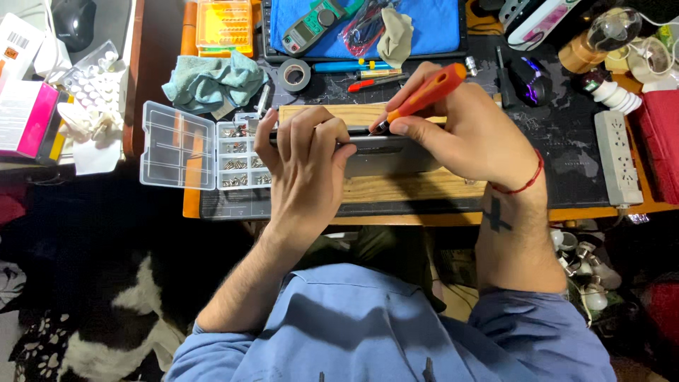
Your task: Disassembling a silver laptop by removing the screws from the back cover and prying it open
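Driving the tip of an orange-handled screwdriver into the top edge of a flat grey device, the person works w/ both hands close together over a wooden board. Right hand is closed round the driver's handle, thumb and fingers wrapped on it, shaft angled down-left so the tip meets the device's upper rim near its middle. Left hand is clamped over the device's left end, fingers curled across the top edge, thumb side underneath, pinning it to the board.

To do this step well, judging from the pic: keep the driver in line w/ the fastener rather than leaning, press down before turning, and let the left hand take the twist so the device doesn't skate on the wood. Tip is small and partly hidden by the fingers, so can't tell if it's seated in a screw head or a seam.

Device lies directly under and between both hands, touching each; its right part is hidden beneath the right palm. Just left of the left hand sits an open clear parts box w/ small metal bits in its compartments, near enough for loose screws. Further back: a teal cloth, a roll of dark tape, a green multimeter on a blue mat.
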